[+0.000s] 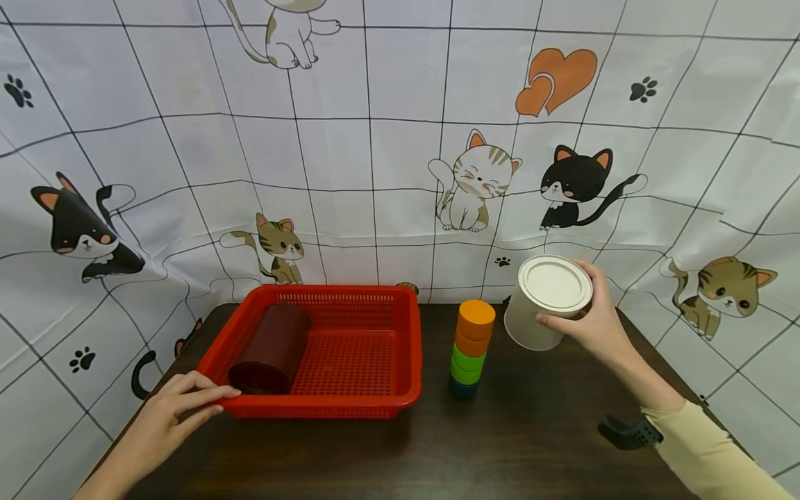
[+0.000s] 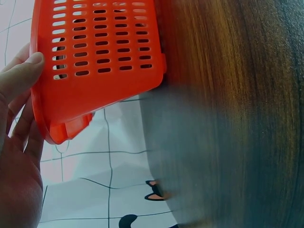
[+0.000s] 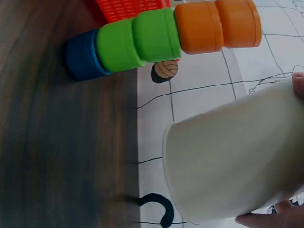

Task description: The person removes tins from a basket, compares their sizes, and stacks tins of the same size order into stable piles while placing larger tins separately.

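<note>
A red plastic basket [image 1: 319,401] with slotted walls stands on the dark table, and my left hand [image 1: 167,413] holds its near left corner. In the left wrist view, the thumb [image 2: 29,71] presses the outside of the rim while the other fingers go behind it. My right hand [image 1: 596,323] grips a white cylindrical canister [image 1: 534,319] near its upper end, thumb on the near side. The canister is tilted, its wider end downward, above the table. Left of it stands a stack of cups [image 1: 471,347], orange over green over dark blue.
Inside the basket, along its left side, lies a dark maroon cylinder [image 1: 275,347]. A white cloth [image 1: 400,160] with grid lines and cartoon cats hangs behind and around the table [image 1: 437,458]. A black band [image 1: 630,432] sits at the right wrist.
</note>
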`<action>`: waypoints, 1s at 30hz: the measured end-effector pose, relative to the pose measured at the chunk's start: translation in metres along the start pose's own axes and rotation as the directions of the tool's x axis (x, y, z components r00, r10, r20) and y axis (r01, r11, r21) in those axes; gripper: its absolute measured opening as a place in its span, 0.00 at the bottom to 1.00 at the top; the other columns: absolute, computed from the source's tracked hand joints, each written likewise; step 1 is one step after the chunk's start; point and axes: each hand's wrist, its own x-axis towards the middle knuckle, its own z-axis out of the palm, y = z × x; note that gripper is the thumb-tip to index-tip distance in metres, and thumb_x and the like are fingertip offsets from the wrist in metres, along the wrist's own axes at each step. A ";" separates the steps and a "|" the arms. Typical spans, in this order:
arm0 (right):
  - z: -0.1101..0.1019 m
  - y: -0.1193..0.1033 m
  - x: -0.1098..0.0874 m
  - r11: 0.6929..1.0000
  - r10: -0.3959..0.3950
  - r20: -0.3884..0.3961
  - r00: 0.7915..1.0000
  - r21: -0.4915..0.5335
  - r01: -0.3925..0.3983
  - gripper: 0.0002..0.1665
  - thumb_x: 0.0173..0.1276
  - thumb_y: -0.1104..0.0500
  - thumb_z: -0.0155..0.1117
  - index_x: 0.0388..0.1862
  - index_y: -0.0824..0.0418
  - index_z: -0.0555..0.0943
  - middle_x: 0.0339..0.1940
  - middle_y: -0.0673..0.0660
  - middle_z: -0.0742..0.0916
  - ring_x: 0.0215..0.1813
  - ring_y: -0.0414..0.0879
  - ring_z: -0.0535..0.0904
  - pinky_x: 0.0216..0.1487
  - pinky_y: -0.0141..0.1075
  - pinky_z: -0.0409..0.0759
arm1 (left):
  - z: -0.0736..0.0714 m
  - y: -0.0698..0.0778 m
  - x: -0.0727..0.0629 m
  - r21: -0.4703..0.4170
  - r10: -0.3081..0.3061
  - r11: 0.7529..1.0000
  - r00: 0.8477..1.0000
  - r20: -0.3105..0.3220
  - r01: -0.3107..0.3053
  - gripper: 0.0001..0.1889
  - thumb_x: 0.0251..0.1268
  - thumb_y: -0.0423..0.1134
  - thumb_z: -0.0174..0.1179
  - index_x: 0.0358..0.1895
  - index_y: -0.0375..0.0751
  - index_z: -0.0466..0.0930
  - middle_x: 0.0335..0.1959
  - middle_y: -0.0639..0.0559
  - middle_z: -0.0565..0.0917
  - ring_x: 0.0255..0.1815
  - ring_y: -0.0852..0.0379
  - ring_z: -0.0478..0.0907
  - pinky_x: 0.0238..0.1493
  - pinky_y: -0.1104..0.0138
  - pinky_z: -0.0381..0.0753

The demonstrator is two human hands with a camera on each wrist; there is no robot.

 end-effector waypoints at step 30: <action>0.011 0.066 -0.039 0.981 0.070 0.244 0.967 0.157 -0.110 0.58 0.57 0.72 0.72 0.79 0.52 0.50 0.64 0.39 0.67 0.59 0.25 0.72 0.49 0.24 0.78 | 0.000 0.000 -0.002 -0.008 -0.020 1.000 1.000 0.009 0.020 0.29 0.37 0.21 0.74 0.46 0.56 0.88 0.37 0.67 0.78 0.43 0.75 0.64 0.38 0.77 0.62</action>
